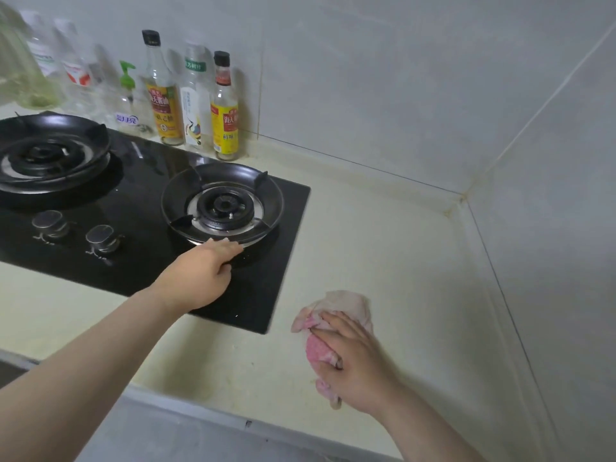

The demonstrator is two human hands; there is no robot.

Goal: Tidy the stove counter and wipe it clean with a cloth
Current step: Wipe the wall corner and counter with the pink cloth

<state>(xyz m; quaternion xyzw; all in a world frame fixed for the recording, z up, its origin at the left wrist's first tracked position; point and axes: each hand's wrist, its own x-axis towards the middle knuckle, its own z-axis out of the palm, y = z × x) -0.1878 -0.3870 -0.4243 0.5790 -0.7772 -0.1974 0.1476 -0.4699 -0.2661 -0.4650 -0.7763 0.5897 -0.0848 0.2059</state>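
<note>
A black glass gas stove (140, 201) is set into a pale cream counter (383, 248). My left hand (203, 275) reaches over the stove's near right corner and its fingers curl on the front rim of the right burner ring (266, 201). On the counter to the right of the stove lies a crumpled pink and white cloth (340, 311). My right hand (356, 361) rests on top of the cloth, fingers bent over it and pressing it down.
Several sauce and oil bottles (226, 108) stand in a row along the tiled back wall. The left burner (50, 151) and two knobs (100, 238) are on the stove. A tiled side wall closes the right. The counter's front edge (200, 408) runs below.
</note>
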